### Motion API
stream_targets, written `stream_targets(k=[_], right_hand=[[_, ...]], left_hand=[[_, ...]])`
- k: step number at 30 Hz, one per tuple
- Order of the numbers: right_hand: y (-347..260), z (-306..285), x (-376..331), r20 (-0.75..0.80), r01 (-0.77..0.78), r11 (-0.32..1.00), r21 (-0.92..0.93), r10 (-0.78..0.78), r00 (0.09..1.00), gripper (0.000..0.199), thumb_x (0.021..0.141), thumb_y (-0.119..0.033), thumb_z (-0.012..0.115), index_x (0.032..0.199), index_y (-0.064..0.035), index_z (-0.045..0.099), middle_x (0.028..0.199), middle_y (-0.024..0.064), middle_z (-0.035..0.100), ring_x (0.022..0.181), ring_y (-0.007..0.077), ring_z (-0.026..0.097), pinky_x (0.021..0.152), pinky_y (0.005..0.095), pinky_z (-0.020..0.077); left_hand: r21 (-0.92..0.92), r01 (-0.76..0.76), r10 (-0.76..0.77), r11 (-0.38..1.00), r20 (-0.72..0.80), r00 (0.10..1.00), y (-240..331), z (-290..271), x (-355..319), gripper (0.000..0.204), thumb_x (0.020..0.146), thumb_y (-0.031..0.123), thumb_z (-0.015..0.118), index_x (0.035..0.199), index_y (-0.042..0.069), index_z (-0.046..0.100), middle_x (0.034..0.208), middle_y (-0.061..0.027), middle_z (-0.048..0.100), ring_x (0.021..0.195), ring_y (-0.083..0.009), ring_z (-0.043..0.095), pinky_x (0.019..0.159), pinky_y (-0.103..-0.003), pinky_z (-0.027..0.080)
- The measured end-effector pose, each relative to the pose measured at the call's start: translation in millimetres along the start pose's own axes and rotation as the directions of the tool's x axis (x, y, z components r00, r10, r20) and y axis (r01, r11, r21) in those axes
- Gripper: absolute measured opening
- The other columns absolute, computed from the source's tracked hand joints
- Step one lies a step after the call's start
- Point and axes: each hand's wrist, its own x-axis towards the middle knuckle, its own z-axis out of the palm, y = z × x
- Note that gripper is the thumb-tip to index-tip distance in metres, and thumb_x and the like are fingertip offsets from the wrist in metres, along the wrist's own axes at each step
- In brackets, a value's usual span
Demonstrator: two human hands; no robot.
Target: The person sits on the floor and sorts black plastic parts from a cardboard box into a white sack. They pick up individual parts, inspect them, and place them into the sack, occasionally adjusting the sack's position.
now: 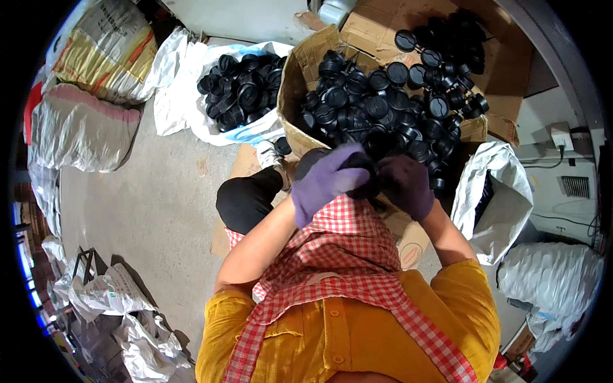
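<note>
Both my hands wear purple gloves and meet above my lap, at the near edge of a cardboard box (295,131). My left hand (327,182) is closed round a black round plastic cap (361,171), blurred by motion. Close beside it, my right hand (408,186) has its fingers curled; whatever they grip is lost in blur and dark. Many similar black caps (377,107) fill the box just beyond my hands. Some of these have thin stems or narrower ends.
Left of the box, a white sack (185,115) holds more black caps (248,96). Cardboard flaps (370,29) stand behind the box. An open white bag (511,191) is at the right, near a stuffed white sack (552,274). Full sacks (86,127) line the left side.
</note>
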Motion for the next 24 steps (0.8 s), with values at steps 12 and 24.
stream_targets(k=[12, 24], right_hand=[[-54.2, -23.1, -37.0, 0.983, -0.926, 0.369, 0.084, -0.181, 0.017, 0.033, 0.082, -0.029, 0.064, 0.102, -0.0028, 0.064, 0.09, 0.0087, 0.065, 0.081, 0.015, 0.058, 0.074, 0.0307, 0.0471], [-52.9, 5.7, -23.7, 0.307, -0.267, -0.245, 0.932, 0.146, 0.94, 0.011, 0.078, -0.013, 0.062, 0.081, -0.0038, 0.057, 0.075, 0.0037, 0.057, 0.068, 0.0144, 0.054, 0.063, 0.0297, 0.0448]], left_hand=[[0.668, -0.74, 0.279, 0.075, 0.699, 0.659, 21.2, 45.8, -94.8, 0.041, 0.078, 0.01, 0.054, 0.12, 0.01, 0.054, 0.113, -0.0119, 0.058, 0.101, -0.0283, 0.058, 0.088, -0.035, 0.048], [-0.302, 0.083, -0.099, 0.95, -0.037, 0.994, 28.1, 49.1, -95.9, 0.052, 0.078, 0.016, 0.057, 0.127, 0.0, 0.046, 0.122, -0.0132, 0.052, 0.114, -0.0183, 0.049, 0.099, -0.032, 0.037]])
